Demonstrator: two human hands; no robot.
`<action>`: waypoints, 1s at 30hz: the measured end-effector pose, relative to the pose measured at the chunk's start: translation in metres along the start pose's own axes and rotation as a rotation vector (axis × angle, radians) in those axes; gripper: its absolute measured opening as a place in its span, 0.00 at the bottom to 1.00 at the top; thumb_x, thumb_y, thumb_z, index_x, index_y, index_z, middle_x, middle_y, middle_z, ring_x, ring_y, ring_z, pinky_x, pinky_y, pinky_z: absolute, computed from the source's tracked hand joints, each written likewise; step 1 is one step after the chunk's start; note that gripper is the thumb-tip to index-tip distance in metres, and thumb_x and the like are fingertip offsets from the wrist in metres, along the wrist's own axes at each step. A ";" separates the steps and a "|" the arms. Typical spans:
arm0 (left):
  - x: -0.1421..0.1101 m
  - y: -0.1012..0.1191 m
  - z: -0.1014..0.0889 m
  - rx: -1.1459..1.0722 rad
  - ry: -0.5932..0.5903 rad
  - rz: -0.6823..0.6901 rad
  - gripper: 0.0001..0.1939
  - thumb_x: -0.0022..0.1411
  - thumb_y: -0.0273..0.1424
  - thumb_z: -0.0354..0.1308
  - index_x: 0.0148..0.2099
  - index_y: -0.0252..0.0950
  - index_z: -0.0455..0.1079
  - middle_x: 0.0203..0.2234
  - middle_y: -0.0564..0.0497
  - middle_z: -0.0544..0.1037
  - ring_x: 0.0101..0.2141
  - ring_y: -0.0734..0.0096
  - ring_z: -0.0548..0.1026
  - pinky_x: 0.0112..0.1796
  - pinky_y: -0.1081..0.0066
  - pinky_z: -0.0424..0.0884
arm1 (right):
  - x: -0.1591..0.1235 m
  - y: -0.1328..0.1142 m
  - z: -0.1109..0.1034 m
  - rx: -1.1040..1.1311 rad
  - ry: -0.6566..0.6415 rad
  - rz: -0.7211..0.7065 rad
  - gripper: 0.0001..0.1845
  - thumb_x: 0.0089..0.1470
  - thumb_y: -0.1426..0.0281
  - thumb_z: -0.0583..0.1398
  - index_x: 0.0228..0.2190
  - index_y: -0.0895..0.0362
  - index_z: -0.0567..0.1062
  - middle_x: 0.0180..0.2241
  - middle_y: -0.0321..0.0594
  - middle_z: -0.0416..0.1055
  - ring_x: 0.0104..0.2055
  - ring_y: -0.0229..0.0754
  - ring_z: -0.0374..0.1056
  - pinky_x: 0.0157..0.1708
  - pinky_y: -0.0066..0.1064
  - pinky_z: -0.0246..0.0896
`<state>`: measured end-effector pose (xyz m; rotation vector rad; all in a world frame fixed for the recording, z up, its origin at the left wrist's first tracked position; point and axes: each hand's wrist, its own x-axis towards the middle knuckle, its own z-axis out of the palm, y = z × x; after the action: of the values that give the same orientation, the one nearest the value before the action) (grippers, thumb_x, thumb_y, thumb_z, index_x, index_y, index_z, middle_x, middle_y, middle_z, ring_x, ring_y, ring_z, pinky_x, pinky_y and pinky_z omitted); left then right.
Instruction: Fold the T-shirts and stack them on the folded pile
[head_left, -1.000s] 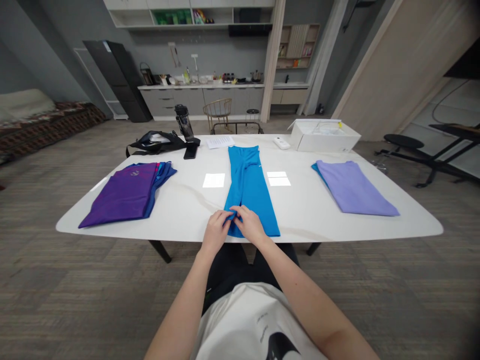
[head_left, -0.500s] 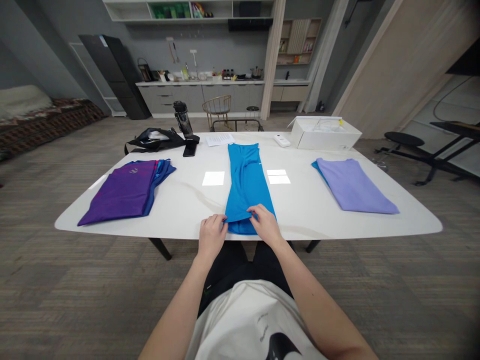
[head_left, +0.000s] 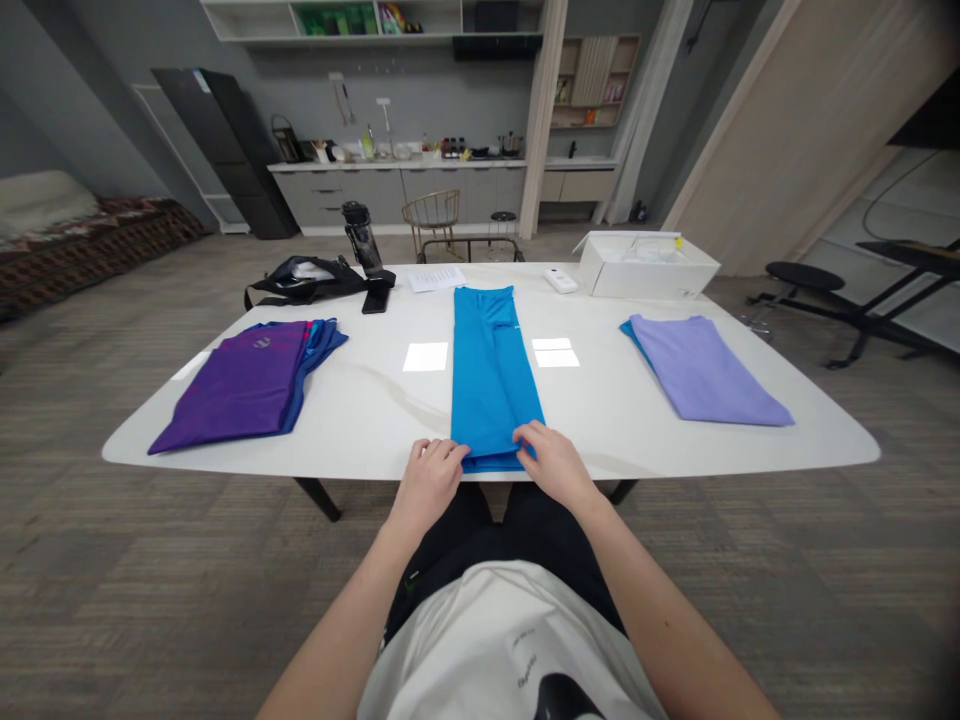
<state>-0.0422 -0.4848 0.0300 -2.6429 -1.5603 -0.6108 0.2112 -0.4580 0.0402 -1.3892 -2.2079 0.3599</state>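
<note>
A pair of blue pants (head_left: pixel 491 370) lies lengthwise down the middle of the white table (head_left: pixel 360 420), narrow end away from me, wide hem near the front edge. My left hand (head_left: pixel 430 480) pinches the left corner of the upper hem layer. At the right side of that hem, my right hand (head_left: pixel 553 460) has its thumb and fingers closed on the fabric. The lower layer shows as a strip under the upper one. A few soft creases run along the pants. To the left rests a folded purple shirt (head_left: pixel 236 385) over dark blue cloth; a folded lavender garment (head_left: pixel 705 370) lies right, over blue cloth.
Along the far side are a black bag (head_left: pixel 307 280), a dark bottle (head_left: pixel 361 238), a phone (head_left: pixel 376 297), paper sheets (head_left: pixel 437 279), a small white device (head_left: pixel 561 281) and an open white box (head_left: pixel 645 268). Chairs stand beyond the table.
Both hands have shifted slightly right and toward me, drawing the upper hem nearer the lower one. The pants now lie straighter and smoother, with less of the lower layer showing.
</note>
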 end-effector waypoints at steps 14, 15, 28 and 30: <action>-0.006 -0.019 0.006 -0.170 -0.139 0.070 0.12 0.70 0.23 0.52 0.48 0.39 0.74 0.42 0.49 0.79 0.45 0.63 0.76 0.46 0.60 0.67 | -0.021 0.013 0.011 -0.036 -0.045 -0.042 0.11 0.65 0.75 0.56 0.42 0.53 0.79 0.39 0.40 0.74 0.41 0.43 0.71 0.45 0.34 0.63; -0.006 -0.017 0.006 -0.179 -0.142 0.069 0.12 0.71 0.24 0.52 0.48 0.39 0.75 0.42 0.49 0.79 0.44 0.63 0.76 0.46 0.60 0.67 | -0.022 0.014 0.011 -0.038 -0.048 -0.037 0.12 0.65 0.74 0.56 0.42 0.53 0.79 0.39 0.40 0.74 0.41 0.43 0.71 0.45 0.34 0.63; 0.005 -0.042 0.017 -0.177 -0.181 0.084 0.16 0.75 0.28 0.47 0.52 0.41 0.77 0.46 0.45 0.77 0.46 0.60 0.73 0.45 0.60 0.68 | -0.024 0.020 0.005 -0.022 -0.162 -0.024 0.15 0.70 0.64 0.55 0.47 0.48 0.81 0.38 0.40 0.76 0.38 0.43 0.72 0.42 0.34 0.63; 0.006 -0.051 0.014 -0.198 -0.190 0.101 0.16 0.74 0.27 0.48 0.50 0.41 0.77 0.46 0.46 0.77 0.47 0.60 0.73 0.46 0.60 0.68 | -0.025 0.024 0.003 0.006 -0.187 -0.031 0.15 0.70 0.65 0.55 0.49 0.48 0.81 0.39 0.40 0.76 0.38 0.43 0.72 0.42 0.34 0.64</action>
<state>-0.0783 -0.4513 0.0091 -2.9853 -1.4670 -0.5503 0.2370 -0.4697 0.0196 -1.3658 -2.3725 0.5032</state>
